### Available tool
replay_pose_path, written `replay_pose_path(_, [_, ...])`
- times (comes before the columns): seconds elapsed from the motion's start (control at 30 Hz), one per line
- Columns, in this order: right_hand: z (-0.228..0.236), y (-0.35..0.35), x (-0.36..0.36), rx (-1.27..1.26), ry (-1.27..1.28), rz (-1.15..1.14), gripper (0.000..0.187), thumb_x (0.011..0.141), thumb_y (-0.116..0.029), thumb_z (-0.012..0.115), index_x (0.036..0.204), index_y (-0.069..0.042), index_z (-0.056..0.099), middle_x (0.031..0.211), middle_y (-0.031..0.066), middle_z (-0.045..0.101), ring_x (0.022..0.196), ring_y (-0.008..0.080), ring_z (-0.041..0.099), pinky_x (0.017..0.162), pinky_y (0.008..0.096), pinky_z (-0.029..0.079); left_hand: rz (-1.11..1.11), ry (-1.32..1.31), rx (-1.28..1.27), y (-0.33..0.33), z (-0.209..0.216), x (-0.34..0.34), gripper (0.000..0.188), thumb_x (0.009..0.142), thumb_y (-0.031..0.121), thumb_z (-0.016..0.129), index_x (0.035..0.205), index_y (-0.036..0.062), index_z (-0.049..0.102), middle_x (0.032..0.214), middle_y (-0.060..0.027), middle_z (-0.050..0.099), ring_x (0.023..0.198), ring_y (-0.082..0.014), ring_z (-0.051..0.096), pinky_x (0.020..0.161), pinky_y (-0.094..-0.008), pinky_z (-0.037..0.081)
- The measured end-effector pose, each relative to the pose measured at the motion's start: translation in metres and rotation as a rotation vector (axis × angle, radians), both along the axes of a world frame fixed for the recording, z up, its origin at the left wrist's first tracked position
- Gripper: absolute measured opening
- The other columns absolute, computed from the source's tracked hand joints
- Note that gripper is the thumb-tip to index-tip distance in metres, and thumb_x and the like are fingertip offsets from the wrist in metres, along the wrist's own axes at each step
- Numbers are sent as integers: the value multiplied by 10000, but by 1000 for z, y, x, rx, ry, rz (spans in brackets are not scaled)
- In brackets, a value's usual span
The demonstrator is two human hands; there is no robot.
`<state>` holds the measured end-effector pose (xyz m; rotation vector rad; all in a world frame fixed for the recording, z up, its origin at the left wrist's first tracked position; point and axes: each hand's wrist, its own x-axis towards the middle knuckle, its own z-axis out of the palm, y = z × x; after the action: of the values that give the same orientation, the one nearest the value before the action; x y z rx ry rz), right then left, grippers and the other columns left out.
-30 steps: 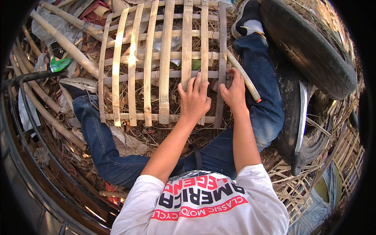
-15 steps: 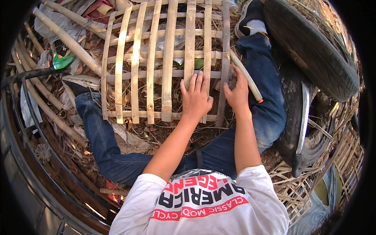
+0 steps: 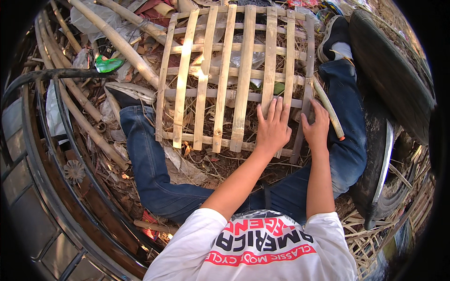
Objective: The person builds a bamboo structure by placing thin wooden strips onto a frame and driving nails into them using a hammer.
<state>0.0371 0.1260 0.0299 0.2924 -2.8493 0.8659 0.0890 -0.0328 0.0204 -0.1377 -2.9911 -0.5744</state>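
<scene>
Head view: our bamboo lattice [image 3: 243, 84] lies on the littered ground [image 3: 213, 165] between the jeans-clad legs [image 3: 149, 161].
We judge it light, springy and dry, its thin slats splittable; opposite outer slats seem the best hold. Its long slats point away from us, leaning slightly right. The left hand [image 3: 273, 132] has a wide grip, fingers spread over slats; the right hand [image 3: 317, 125] holds thumb and fingers apart beside the dark edge slat [image 3: 310, 56].

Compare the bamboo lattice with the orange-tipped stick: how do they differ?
The bamboo lattice is a broad grid of crossed slats; the orange-tipped stick is one slim rod. The left hand rests on the lattice, but not on the stick. Both are mostly pale.
</scene>
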Motion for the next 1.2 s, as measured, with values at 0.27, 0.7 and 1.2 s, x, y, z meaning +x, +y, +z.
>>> replay_pose_path(0.27, [-2, 1, -2, 21, -39, -6, 506, 763, -77, 752, 1235, -40, 572, 1238, 177, 609, 1180, 366, 552, 1028, 442, 422, 10, 23, -17, -1, 0, 1, 681, 800, 292, 649, 1400, 35, 455, 1492, -155, 406, 1380, -284, 372, 989, -613, 323])
replay_pose_path(0.7, [5, -1, 2, 43, -96, -20, 447, 775, -13, 720, 1203, -13, 591, 1253, 190, 596, 1188, 364, 568, 1020, 421, 457, 5, -3, 15, -1, 3, 1, 676, 787, 285, 678, 1392, 52, 487, 1483, -141, 429, 1321, -282, 419, 961, -622, 356])
replay_pose_path(1.2, [7, -4, 7, 22, -120, -32, 462, 784, 3, 716, 1228, -2, 588, 1231, 206, 605, 1140, 376, 598, 979, 422, 487, 15, 30, 18, -1, 2, -2, 650, 767, 270, 675, 1368, 85, 510, 1470, -133, 454, 1313, -271, 434, 961, -617, 342])
